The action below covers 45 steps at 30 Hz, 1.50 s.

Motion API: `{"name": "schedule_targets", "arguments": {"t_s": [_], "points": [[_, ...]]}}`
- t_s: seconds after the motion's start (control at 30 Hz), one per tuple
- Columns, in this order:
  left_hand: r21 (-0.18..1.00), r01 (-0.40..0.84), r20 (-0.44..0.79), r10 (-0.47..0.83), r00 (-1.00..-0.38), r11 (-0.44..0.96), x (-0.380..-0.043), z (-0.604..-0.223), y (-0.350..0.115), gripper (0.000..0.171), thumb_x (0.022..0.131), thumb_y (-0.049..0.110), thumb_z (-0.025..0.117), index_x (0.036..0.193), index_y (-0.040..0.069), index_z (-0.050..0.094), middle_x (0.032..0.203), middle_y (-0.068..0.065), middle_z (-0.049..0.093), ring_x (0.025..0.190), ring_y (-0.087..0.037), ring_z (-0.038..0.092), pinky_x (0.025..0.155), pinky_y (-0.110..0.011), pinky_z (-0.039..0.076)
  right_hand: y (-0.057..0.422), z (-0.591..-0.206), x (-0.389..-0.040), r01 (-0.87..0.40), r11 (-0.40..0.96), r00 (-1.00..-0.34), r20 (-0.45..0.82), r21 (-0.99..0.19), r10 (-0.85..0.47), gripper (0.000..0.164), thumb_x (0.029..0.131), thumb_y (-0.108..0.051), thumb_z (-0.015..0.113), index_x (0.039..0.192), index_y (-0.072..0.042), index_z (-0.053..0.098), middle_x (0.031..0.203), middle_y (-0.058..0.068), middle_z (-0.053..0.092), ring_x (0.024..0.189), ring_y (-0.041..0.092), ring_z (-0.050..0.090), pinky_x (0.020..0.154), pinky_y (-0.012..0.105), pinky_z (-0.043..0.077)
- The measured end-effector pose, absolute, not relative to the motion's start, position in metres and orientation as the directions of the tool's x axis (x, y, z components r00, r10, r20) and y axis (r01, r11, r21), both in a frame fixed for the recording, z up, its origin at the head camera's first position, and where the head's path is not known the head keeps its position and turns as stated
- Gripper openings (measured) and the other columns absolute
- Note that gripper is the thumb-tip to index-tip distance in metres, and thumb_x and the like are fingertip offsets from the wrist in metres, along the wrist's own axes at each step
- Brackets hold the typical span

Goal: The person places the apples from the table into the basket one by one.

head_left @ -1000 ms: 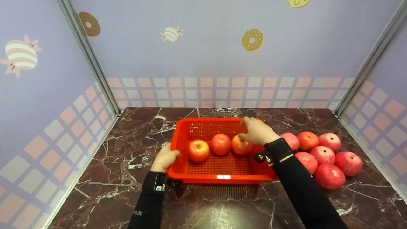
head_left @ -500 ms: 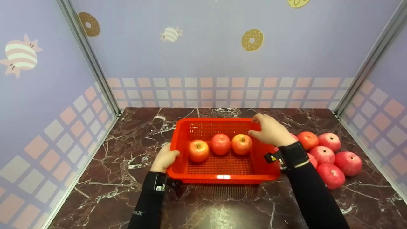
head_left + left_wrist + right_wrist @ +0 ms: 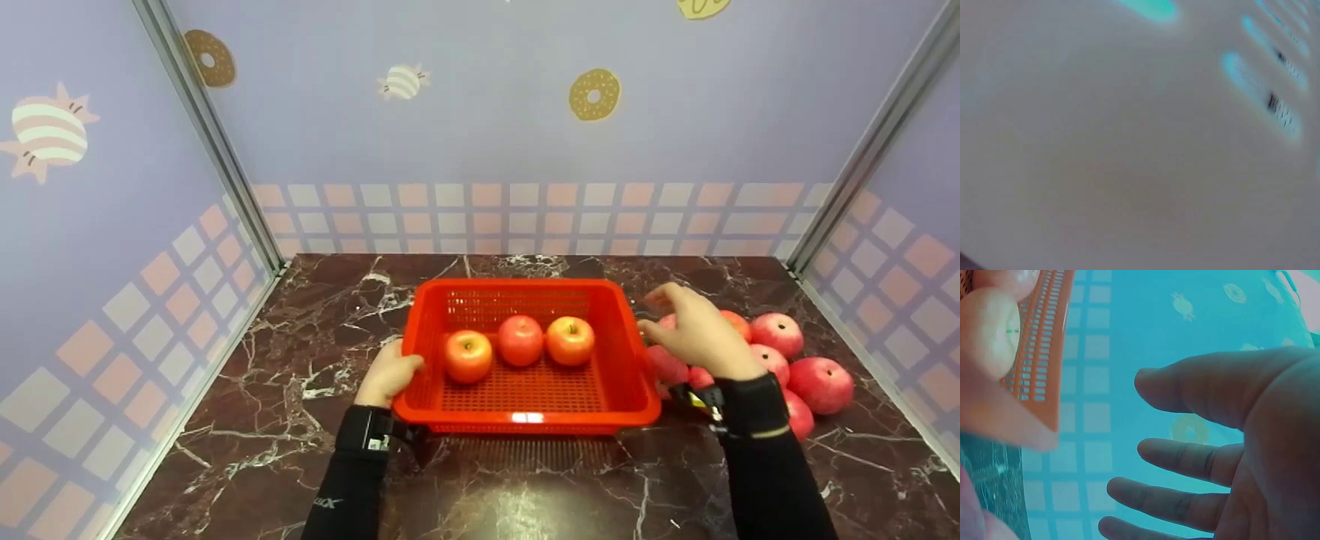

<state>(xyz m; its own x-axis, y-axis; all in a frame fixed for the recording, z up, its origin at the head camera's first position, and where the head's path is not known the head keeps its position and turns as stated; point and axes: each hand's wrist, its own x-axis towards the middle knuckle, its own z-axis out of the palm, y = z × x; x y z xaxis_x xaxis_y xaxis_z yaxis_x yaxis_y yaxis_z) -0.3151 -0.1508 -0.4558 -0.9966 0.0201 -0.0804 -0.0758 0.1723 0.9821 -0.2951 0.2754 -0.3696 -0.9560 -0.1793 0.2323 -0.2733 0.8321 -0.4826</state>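
Note:
A red plastic basket (image 3: 525, 421) stands mid-table with three apples in a row inside: a left apple (image 3: 469, 356), a middle apple (image 3: 520, 340) and a right apple (image 3: 570, 341). My left hand (image 3: 388, 373) grips the basket's left rim, thumb over the edge. Its wrist view is filled by a blurred close surface with slots. My right hand (image 3: 701, 334) hovers just right of the basket, over the near side of an apple pile (image 3: 821, 385), and hides part of it. In the right wrist view its fingers (image 3: 1174, 503) are spread with nothing between them.
Several red apples lie together on the dark marbled table (image 3: 300, 465) to the right of the basket. Patterned panels (image 3: 525, 135) enclose the table at the back and on both sides.
My right hand has let go of the right apple in the basket and moved right, out over the rim to the apple pile. My left hand and the basket have stayed put.

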Motion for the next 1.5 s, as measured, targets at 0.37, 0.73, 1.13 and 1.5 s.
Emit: {"name": "schedule_targets", "arguments": {"t_s": [0.37,0.73,1.13,1.5], "points": [[0.982,-0.06,-0.068,0.035,-0.997,0.177,-0.314,-0.452,-0.151,0.035,0.077,-0.01,0.047,0.11,-0.015,0.053,0.102,-0.027,0.059,0.091,-0.042,0.062,0.074,-0.047,0.055,0.311,-0.376,-0.269,-0.229,0.851,-0.964,0.233,-0.473,-0.131,0.042,0.092,-0.027,0.064,0.121,0.002,0.054,0.117,0.024,0.057,0.104,0.037,0.053,0.088,0.055,0.042],[0.983,-0.074,-0.077,0.012,-0.997,0.169,-0.315,-0.456,-0.152,0.035,0.076,-0.01,0.048,0.11,-0.014,0.055,0.102,-0.028,0.059,0.088,-0.04,0.063,0.073,-0.046,0.056,0.339,-0.4,-0.262,-0.243,0.854,-0.96,0.239,-0.459,-0.145,0.043,0.09,-0.028,0.068,0.117,0.002,0.052,0.104,0.018,0.062,0.089,0.031,0.059,0.08,0.048,0.046],[0.974,-0.086,-0.088,0.001,-0.996,0.211,-0.314,-0.454,-0.153,0.035,0.075,-0.008,0.048,0.11,-0.013,0.054,0.105,-0.028,0.059,0.088,-0.037,0.064,0.073,-0.042,0.056,0.353,-0.42,-0.266,-0.163,0.913,-0.984,0.125,-0.375,-0.124,0.032,0.083,-0.029,0.072,0.103,-0.007,0.059,0.085,0.008,0.062,0.069,0.024,0.055,0.061,0.037,0.046],[0.979,-0.08,-0.081,0.002,-0.997,0.185,-0.314,-0.454,-0.152,0.037,0.073,-0.009,0.049,0.11,-0.013,0.055,0.104,-0.028,0.06,0.089,-0.038,0.063,0.072,-0.043,0.056,0.351,-0.433,-0.272,-0.119,0.908,-0.993,0.027,-0.403,-0.118,0.049,0.076,-0.029,0.076,0.11,-0.002,0.052,0.083,0.014,0.058,0.059,0.026,0.053,0.043,0.035,0.046]]}}
